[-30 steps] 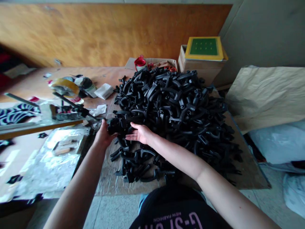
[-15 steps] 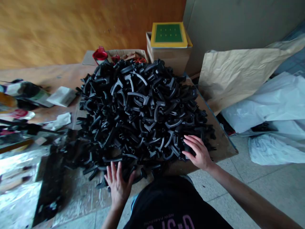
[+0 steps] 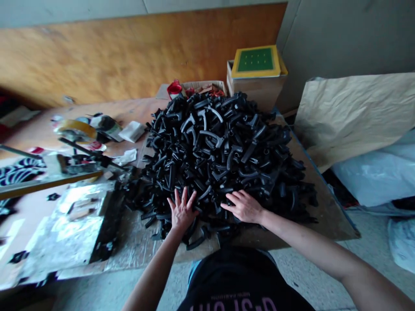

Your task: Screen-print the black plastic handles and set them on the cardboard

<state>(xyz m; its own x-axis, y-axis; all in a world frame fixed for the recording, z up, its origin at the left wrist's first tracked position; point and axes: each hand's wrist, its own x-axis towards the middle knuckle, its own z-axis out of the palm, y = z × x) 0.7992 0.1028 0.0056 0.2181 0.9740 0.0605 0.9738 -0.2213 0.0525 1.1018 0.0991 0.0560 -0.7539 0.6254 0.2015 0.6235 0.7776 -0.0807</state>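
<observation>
Black parts (image 3: 211, 135) look light, stiff; pinch mid-curve. Left grip (image 3: 183, 212) splayed empty, 7 o'clock; right grip (image 3: 245, 208) half-curled, hold unclear

Ok so the right hand (image 3: 244, 208) slid left from the near right end of the black pile (image 3: 214, 151) to near its middle, and the left hand (image 3: 182, 211) is farther in than half a second ago.

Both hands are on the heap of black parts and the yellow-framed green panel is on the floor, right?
Not the floor: the head view shows the yellow-framed green panel on a cardboard box. The left hand and right hand are on the heap of black parts.
</observation>
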